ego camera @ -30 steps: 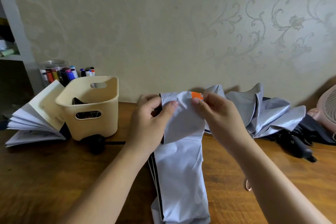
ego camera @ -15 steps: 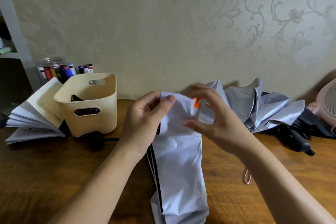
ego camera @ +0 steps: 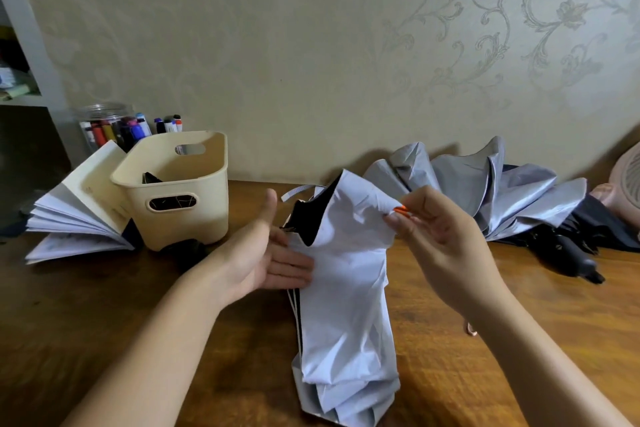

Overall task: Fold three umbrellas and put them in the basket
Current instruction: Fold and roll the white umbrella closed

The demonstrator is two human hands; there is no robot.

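Note:
A pale lavender umbrella (ego camera: 346, 305) with a black lining lies lengthwise on the wooden table (ego camera: 104, 315) in front of me. My right hand (ego camera: 440, 246) pinches the fabric flap at its far end, by a small orange tab (ego camera: 400, 209). My left hand (ego camera: 266, 253) is open, fingers flat against the umbrella's left side. A second umbrella (ego camera: 485, 191), silver-grey outside and black inside, lies unfolded at the back right. The cream basket (ego camera: 176, 191) stands at the back left with something dark inside it.
An open book (ego camera: 76, 218) fans out left of the basket. A clear jar of markers (ego camera: 110, 128) stands behind it by the wall. A pink fan (ego camera: 623, 187) shows at the right edge. A white shelf unit (ego camera: 20, 45) is far left.
My left hand has let go of the umbrella's top edge and dropped open to its left side. My right hand has pulled the fabric flap rightward, exposing the black lining.

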